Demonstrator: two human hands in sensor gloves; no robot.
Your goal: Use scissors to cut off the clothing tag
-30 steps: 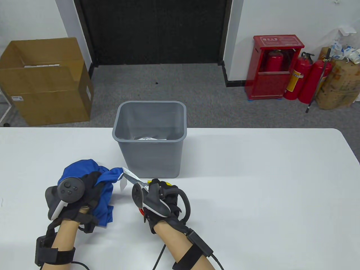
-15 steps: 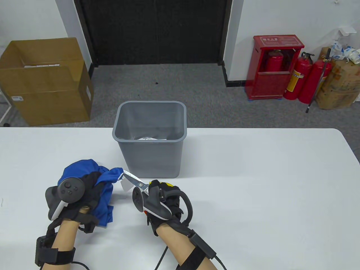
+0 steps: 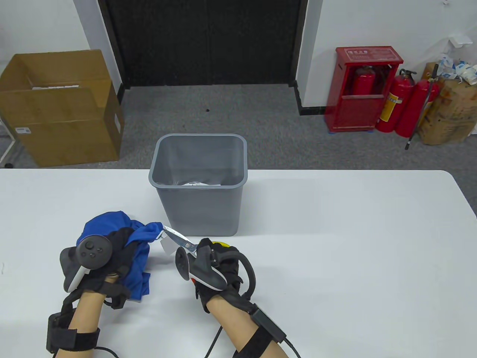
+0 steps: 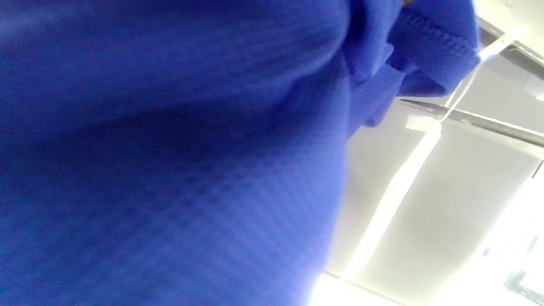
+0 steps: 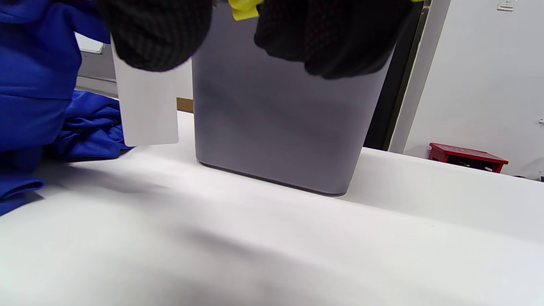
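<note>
my left hand [image 3: 106, 257] grips the bunched blue shirt [image 3: 123, 231] on the white counter [image 3: 335, 242]. my right hand [image 3: 218, 266] holds the scissors [image 3: 177, 238], blades at the string of the white tag [image 3: 166, 245], beside the gray bin [image 3: 201, 186].

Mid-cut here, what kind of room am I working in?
Probably an office or lab workroom, not a home: a white folding-style table on grey carpet, a red fire-extinguisher cabinet against the wall, and an open brown cardboard box on the floor.
</note>
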